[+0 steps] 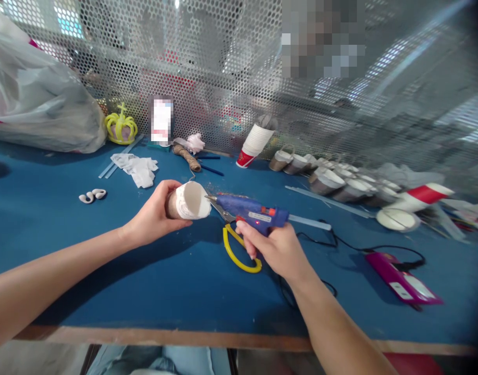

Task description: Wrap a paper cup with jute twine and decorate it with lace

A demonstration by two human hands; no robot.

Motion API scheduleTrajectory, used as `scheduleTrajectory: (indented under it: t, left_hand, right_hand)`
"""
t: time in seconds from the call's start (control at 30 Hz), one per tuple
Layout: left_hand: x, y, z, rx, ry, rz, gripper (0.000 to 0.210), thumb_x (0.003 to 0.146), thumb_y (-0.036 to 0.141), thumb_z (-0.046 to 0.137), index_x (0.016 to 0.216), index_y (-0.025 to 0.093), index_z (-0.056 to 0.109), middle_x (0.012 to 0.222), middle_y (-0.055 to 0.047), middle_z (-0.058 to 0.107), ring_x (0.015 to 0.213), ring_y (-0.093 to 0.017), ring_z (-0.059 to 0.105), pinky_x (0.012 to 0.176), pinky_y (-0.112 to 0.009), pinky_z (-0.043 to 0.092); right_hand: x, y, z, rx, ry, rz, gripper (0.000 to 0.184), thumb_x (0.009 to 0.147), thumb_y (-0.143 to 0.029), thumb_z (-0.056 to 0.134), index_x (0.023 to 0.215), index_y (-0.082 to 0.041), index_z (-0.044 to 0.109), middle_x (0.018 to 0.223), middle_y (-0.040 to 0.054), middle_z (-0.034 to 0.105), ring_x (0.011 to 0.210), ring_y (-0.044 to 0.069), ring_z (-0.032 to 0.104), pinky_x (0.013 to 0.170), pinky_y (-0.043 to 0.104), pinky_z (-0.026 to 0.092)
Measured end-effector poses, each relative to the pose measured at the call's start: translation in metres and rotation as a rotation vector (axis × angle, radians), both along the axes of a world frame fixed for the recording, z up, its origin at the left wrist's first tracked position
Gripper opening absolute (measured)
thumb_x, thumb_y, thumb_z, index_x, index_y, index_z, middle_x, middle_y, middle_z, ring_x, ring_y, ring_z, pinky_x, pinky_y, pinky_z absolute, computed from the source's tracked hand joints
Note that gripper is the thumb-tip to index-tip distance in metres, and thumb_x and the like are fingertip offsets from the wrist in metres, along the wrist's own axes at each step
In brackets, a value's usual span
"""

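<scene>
My left hand (155,213) is wrapped around a paper cup (187,203), tilted so that its white mouth faces right; its lower part looks brown and wound with twine. In my right hand (276,245) is a blue glue gun (249,211) with a clear glue stick (311,222) out of its back. The nozzle sits at the cup's rim; whether it touches, I cannot tell. Beneath the gun lie scissors with yellow handles (233,252) on the blue table (153,291).
Behind stand a yellow crown-shaped piece (121,126), a twine roll (187,158) and stacked paper cups (256,143). Several wrapped cups (327,179) line the right rear. A purple power strip (403,278) with black cables lies at right. A plastic bag (39,94) fills the left rear.
</scene>
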State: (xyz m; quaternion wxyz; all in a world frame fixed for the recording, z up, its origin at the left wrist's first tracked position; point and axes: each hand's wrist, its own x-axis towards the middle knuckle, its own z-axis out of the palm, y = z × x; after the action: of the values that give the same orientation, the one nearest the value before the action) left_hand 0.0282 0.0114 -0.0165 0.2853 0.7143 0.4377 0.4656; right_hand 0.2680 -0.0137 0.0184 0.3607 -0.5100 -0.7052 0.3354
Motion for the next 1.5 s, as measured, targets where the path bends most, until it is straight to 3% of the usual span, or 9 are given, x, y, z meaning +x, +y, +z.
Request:
scheduleTrajectory:
  t: [0.17,0.5,0.73,0.93,1.07,1.2,1.37,1.5]
  left_hand:
    - [-0.001,0.000,0.001,0.003,-0.008,-0.049,0.056,0.062,0.027,0.072,0.105,0.019,0.039,0.103,-0.006,0.054,0.097,-0.022,0.056,0.084,-0.036,0.045]
    - [-0.002,0.002,-0.003,0.026,0.017,-0.021,0.056,0.062,0.028,0.073,0.107,0.019,0.040,0.105,-0.006,0.053,0.097,-0.022,0.055,0.084,-0.036,0.045]
    - [-0.004,0.002,-0.002,0.058,0.103,-0.033,0.055,0.062,0.026,0.072,0.107,0.019,0.041,0.107,-0.008,0.051,0.099,-0.024,0.053,0.086,-0.040,0.044]
    - [-0.003,0.001,-0.001,0.036,0.038,-0.045,0.055,0.063,0.026,0.073,0.107,0.019,0.040,0.108,-0.007,0.052,0.100,-0.023,0.054,0.087,-0.038,0.045]
    - [-0.003,0.004,-0.002,-0.082,-0.092,-0.086,0.060,0.061,0.028,0.074,0.110,0.019,0.040,0.110,-0.007,0.055,0.104,-0.024,0.055,0.089,-0.038,0.045]
    - [0.000,0.002,-0.003,-0.303,-0.315,-0.191,0.066,0.060,0.027,0.075,0.115,0.019,0.040,0.115,-0.010,0.057,0.107,-0.025,0.055,0.089,-0.039,0.047]
    - [0.007,-0.004,-0.002,-0.464,-0.491,-0.339,0.064,0.059,0.041,0.077,0.112,0.017,0.051,0.116,-0.012,0.059,0.108,-0.028,0.055,0.092,-0.043,0.045]
    - [0.010,-0.006,0.000,-0.493,-0.540,-0.428,0.068,0.059,0.045,0.077,0.116,0.017,0.054,0.112,-0.013,0.062,0.106,-0.029,0.057,0.096,-0.046,0.042]
  right_hand:
    - [0.003,0.003,0.003,-0.081,0.095,0.016,0.032,0.081,-0.042,0.058,0.063,-0.015,0.058,0.038,-0.0040,0.049,0.034,0.008,0.044,0.041,0.022,0.040]
    - [0.002,-0.003,0.012,-0.069,-0.158,-0.010,0.045,0.081,-0.042,0.055,0.043,-0.018,0.047,0.037,-0.0003,0.051,0.036,0.010,0.049,0.045,0.022,0.045]
    - [0.003,-0.002,0.015,-0.071,-0.138,0.000,0.043,0.081,-0.041,0.056,0.045,-0.018,0.048,0.038,-0.0003,0.052,0.037,0.010,0.049,0.044,0.021,0.044]
    - [0.004,-0.003,0.014,-0.112,-0.125,-0.006,0.043,0.078,-0.041,0.059,0.044,-0.018,0.047,0.037,-0.0005,0.051,0.036,0.010,0.049,0.044,0.022,0.044]
    - [0.006,-0.001,0.011,-0.175,0.137,0.088,0.032,0.079,-0.041,0.059,0.060,-0.016,0.056,0.035,-0.0042,0.048,0.032,0.008,0.043,0.038,0.021,0.037]
    - [0.002,0.001,0.006,-0.285,0.455,0.078,0.027,0.078,-0.041,0.061,0.071,-0.015,0.059,0.039,-0.0062,0.046,0.030,0.005,0.035,0.032,0.019,0.026]
    - [-0.007,0.000,0.004,-0.403,0.652,0.097,0.026,0.074,-0.041,0.064,0.073,-0.016,0.059,0.044,-0.0064,0.046,0.031,0.003,0.031,0.030,0.017,0.020]
    - [-0.014,-0.003,0.003,-0.477,0.732,0.105,0.027,0.071,-0.042,0.066,0.074,-0.016,0.059,0.049,-0.0063,0.050,0.031,0.001,0.028,0.030,0.016,0.020]
